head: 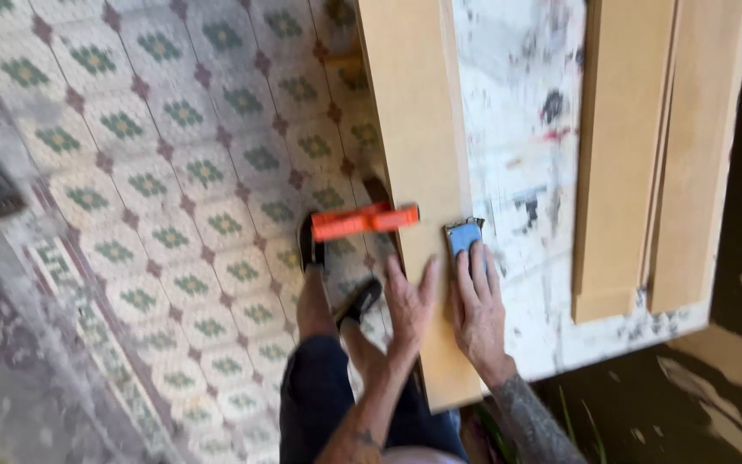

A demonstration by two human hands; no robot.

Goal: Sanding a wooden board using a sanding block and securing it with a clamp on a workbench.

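Right now your right hand (477, 309) lies flat at the edge of the paint-spattered desk (526, 129), its fingers (478, 266) stretched out over a small blue block (464, 236). They press down on the block and do not curl round it. The block sits at about twelve o'clock from your palm and touches the right edge of the long tan board (414, 172). Your left hand (409, 305) rests open on that board, fingers spread and gripping nothing, just beside the right hand at its nine o'clock.

The board's long axis runs from twelve to six o'clock, and its near end juts past the desk edge toward you. An orange clamp bar (364, 221) crosses the board's left edge at about eleven o'clock from your left hand, which is the nearer hand to it. Its axis runs nine to three.

The board looks plain, smooth and unpainted. More tan boards (624, 155) lie at two o'clock, well apart. Below lies a patterned tile floor (173, 155).
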